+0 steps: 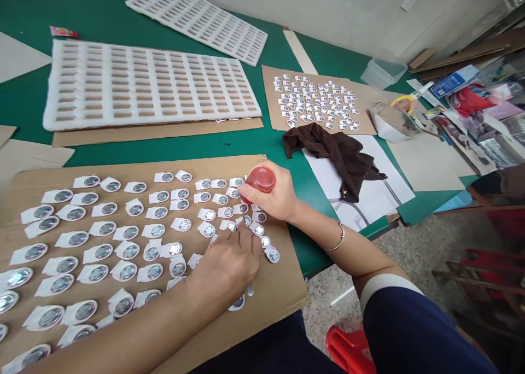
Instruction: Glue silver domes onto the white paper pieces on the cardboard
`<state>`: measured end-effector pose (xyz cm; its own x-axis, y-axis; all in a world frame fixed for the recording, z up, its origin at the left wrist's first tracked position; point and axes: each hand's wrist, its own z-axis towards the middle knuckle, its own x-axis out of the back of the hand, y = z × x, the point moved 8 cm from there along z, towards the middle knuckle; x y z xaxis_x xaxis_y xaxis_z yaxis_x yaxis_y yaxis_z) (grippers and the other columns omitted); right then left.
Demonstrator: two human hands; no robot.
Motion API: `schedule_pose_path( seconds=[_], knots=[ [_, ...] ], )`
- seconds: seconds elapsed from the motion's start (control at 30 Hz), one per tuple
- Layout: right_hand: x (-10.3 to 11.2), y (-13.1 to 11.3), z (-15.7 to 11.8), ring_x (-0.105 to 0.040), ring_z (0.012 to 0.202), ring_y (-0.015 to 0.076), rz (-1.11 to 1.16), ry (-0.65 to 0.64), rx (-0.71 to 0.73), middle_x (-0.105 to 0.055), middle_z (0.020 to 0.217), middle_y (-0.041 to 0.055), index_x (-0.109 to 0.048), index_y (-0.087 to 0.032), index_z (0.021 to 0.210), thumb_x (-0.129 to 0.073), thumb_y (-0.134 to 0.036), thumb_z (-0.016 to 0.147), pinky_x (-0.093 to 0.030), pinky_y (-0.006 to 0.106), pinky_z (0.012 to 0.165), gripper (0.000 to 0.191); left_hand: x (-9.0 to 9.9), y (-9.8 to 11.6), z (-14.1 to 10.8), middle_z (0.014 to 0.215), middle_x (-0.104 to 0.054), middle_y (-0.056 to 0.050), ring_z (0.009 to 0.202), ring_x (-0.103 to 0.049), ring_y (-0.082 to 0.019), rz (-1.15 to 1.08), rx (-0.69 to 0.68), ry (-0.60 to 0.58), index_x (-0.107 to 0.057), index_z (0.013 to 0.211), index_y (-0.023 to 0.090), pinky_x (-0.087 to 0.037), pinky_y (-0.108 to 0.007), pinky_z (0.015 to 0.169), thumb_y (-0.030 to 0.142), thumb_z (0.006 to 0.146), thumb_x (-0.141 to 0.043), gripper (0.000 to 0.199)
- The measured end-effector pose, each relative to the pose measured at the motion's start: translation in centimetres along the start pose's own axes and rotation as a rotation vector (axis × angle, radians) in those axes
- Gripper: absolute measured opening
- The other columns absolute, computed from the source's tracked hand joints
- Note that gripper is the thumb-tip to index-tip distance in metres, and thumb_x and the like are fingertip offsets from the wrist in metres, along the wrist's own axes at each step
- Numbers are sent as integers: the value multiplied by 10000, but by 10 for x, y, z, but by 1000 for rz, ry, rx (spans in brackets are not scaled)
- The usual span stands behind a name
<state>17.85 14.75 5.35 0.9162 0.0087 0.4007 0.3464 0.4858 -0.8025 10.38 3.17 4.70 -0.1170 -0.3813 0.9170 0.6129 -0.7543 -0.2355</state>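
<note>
Many round silvery pieces on white paper tabs [97,273] lie in rough rows on a brown cardboard sheet [283,292]. My right hand [274,193] is wrapped round a reddish rounded object [262,179], held over the right part of the sheet, above some of the pieces. Just below and left of it, my left hand [233,256] reaches down to the pieces with its fingers bent and close together. Its fingertips are by a piece near the right hand; whether they pinch anything is too small to tell.
White slotted foam panels [153,84] lie at the back left of the green table [229,144]. A second cardboard [270,111] with small pieces, a brown cloth [344,152], a clear container [385,68] and scissors [410,96] are on the right. A red stool [348,349] stands below.
</note>
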Motion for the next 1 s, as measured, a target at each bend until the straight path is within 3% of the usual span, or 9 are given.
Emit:
schedule_pose_path(
  seconds=[0.17, 0.47, 0.67, 1.0],
  knots=[
    [1, 3, 0, -603, 680, 122, 14, -6, -10, -653, 741, -21, -578, -213, 779, -765, -371, 741, -495, 274, 652, 248, 0, -2, 1, 802, -689, -182, 581, -627, -210, -16, 4, -13, -670, 872, 42, -531, -313, 542, -55, 763, -405, 303],
    [4, 3, -1, -586, 654, 119, -56, 1, 3, -644, 744, -10, -553, -207, 792, -713, -523, 758, -494, 276, 622, 356, 0, -4, 2, 803, -684, -174, 540, -593, -217, -79, 11, -36, -644, 779, 87, -539, -342, 524, -70, 731, -425, 274],
    [6, 1, -4, -604, 686, 122, -83, 2, 47, -650, 766, -6, -573, -209, 814, -729, -495, 755, -519, 281, 671, 331, 2, -3, 2, 751, -669, -156, 571, -617, -222, -72, 2, -13, -658, 832, 49, -549, -332, 533, -86, 731, -429, 285],
    [8, -4, -6, -611, 687, 131, -112, 11, 81, -655, 773, 9, -560, -206, 807, -726, -502, 755, -509, 277, 629, 344, 1, -3, 4, 695, -636, -116, 512, -559, -207, -56, 2, -33, -651, 791, 72, -525, -332, 507, -61, 721, -468, 237]
  ],
)
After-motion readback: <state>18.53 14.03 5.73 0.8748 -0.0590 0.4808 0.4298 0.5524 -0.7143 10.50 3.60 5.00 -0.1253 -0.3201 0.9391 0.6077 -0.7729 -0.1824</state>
